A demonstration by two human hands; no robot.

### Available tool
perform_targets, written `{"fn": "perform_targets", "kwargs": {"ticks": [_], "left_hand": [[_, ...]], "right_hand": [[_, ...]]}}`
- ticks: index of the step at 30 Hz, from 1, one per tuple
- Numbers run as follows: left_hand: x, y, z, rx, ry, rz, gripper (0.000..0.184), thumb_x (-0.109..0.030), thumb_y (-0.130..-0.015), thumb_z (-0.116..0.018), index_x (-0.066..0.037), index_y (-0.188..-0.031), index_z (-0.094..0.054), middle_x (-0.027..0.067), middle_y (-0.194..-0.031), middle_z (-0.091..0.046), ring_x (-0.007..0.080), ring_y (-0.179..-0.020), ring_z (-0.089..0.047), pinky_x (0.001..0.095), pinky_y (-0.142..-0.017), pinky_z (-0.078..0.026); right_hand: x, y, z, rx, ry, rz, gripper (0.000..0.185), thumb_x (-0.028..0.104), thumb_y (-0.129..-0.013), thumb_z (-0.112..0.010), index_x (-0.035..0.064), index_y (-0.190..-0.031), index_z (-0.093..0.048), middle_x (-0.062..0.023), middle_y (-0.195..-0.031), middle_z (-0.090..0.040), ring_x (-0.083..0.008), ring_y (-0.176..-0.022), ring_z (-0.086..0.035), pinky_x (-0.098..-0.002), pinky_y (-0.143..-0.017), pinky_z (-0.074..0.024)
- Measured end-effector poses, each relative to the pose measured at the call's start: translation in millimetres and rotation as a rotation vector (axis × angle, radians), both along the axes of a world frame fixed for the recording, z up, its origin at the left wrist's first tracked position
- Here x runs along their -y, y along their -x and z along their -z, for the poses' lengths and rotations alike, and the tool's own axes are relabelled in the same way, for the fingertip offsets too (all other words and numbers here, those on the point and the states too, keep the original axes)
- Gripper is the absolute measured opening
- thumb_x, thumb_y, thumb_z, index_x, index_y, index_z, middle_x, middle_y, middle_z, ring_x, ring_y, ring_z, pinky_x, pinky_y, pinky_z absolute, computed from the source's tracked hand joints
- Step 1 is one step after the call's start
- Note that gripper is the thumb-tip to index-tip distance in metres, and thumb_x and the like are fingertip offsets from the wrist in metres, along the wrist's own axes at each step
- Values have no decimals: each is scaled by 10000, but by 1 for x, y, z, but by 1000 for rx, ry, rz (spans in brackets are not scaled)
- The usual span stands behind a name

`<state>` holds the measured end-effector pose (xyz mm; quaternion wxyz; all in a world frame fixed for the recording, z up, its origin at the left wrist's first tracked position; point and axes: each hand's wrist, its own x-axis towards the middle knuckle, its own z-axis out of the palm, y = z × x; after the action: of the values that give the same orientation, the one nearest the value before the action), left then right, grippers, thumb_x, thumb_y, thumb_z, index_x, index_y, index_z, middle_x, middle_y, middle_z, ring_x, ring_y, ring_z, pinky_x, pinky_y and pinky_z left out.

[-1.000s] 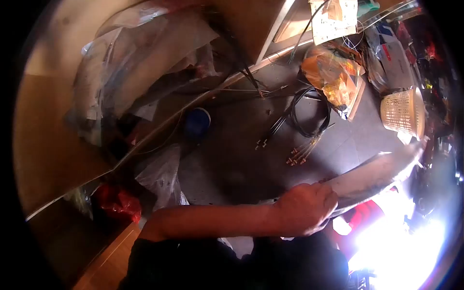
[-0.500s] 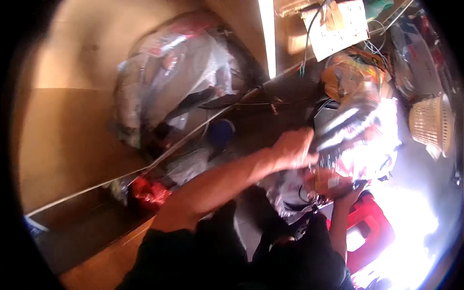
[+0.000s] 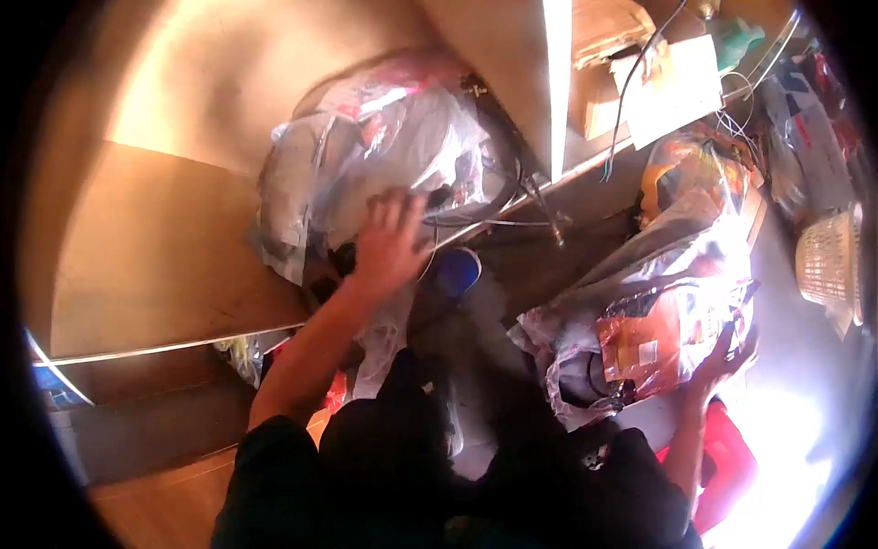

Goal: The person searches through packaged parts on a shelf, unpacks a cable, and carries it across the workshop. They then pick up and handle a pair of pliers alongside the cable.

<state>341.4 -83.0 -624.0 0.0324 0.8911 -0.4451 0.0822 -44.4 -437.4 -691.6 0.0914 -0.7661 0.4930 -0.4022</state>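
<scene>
My left hand (image 3: 391, 240) is over the front of a big clear plastic bag (image 3: 366, 151) with pale and pinkish contents. Its fingers are spread; whether they touch the bag I cannot tell. At the right, a long clear plastic bag (image 3: 585, 316) lies low, with an orange packet (image 3: 631, 343) and dark pieces showing through. My right hand (image 3: 727, 361) rests at that bag's right edge, fingers apart, partly washed out by glare.
A wooden shelf board (image 3: 155, 256) runs along the left. Between the bags stands a blue round lid (image 3: 458, 271). A cream plastic basket (image 3: 828, 261) is at far right, with a red object (image 3: 727, 457) below it. Loose cables (image 3: 654, 55) hang near cardboard (image 3: 608, 32) at the top.
My left hand has left the long bag at the right and moved left to the big bag on the shelf. My right hand has shifted right, its fingers now spread. The view has shifted slightly.
</scene>
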Motion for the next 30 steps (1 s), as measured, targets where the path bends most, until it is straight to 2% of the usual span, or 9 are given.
{"fn": "perform_targets", "kwargs": {"ticks": [2,6,8,10,12,14,18,27,30], "left_hand": [[-26,-17,2,119,-68,-68,852,-289,-668,-806,-70,-1388,-408,220,-1385,-397,425,-1280,-377,557,-1057,-314],[-37,-38,-4,189,-160,-156,904,-327,-627,-837,-95,-1394,-417,202,-1412,-387,401,-1322,-349,596,-1056,-292],[-37,-46,5,197,-169,-89,910,-322,-623,-835,-94,-1396,-412,205,-1392,-409,415,-1293,-380,577,-1046,-317],[-36,-53,18,194,-156,-39,913,-321,-619,-832,-93,-1396,-408,205,-1371,-433,422,-1264,-414,559,-1032,-344],[-40,-62,23,198,-130,-7,915,-323,-616,-828,-92,-1395,-408,201,-1349,-458,419,-1235,-451,542,-1014,-373],[-44,-65,19,161,-97,2,877,-302,-623,-814,-90,-1379,-424,204,-1336,-479,426,-1204,-486,527,-981,-412],[-47,-75,-9,119,-4,-24,802,-250,-631,-784,-92,-1344,-454,206,-1242,-554,425,-1116,-553,512,-901,-475],[-36,-158,-118,251,184,-183,520,-274,-709,-738,-116,-1190,-621,198,-930,-680,386,-823,-658,474,-743,-522],[-34,-192,-143,158,145,-168,584,-293,-725,-724,-55,-1239,-582,215,-885,-676,362,-798,-668,437,-705,-515]], "right_hand": [[3,-28,-26,182,-214,-150,449,144,-931,-614,24,-1342,-478,-177,-1260,-492,-282,-1140,-513,-394,-904,-467],[-9,-63,-77,-88,-125,-542,478,27,-860,-638,52,-1317,-499,-111,-1243,-545,-249,-1082,-552,-358,-864,-486],[-36,-77,-101,-276,-431,-815,508,-11,-797,-668,37,-1279,-515,-121,-1201,-578,-275,-1095,-560,-378,-861,-487],[-62,-103,-119,-543,-275,-1292,480,82,-728,-716,80,-1187,-573,-142,-1126,-588,-306,-993,-572,-431,-848,-473],[-85,-116,-78,-749,-185,-1585,462,141,-734,-716,98,-1172,-575,-132,-1133,-592,-326,-1030,-571,-445,-868,-473],[-130,-142,-53,-586,-122,-1656,418,219,-803,-673,66,-1179,-571,-143,-992,-584,-340,-930,-590,-430,-772,-496],[-214,-154,0,-540,-492,-1461,337,195,-800,-668,69,-1098,-571,-144,-976,-575,-352,-926,-597,-451,-767,-504],[-252,-184,8,-362,-917,-1092,424,251,-816,-686,55,-1185,-608,-174,-1048,-657,-340,-975,-643,-408,-839,-518],[-256,-223,-10,-237,-1070,-1073,407,227,-860,-651,3,-1194,-588,-185,-1066,-671,-289,-985,-657,-375,-863,-506]]}}
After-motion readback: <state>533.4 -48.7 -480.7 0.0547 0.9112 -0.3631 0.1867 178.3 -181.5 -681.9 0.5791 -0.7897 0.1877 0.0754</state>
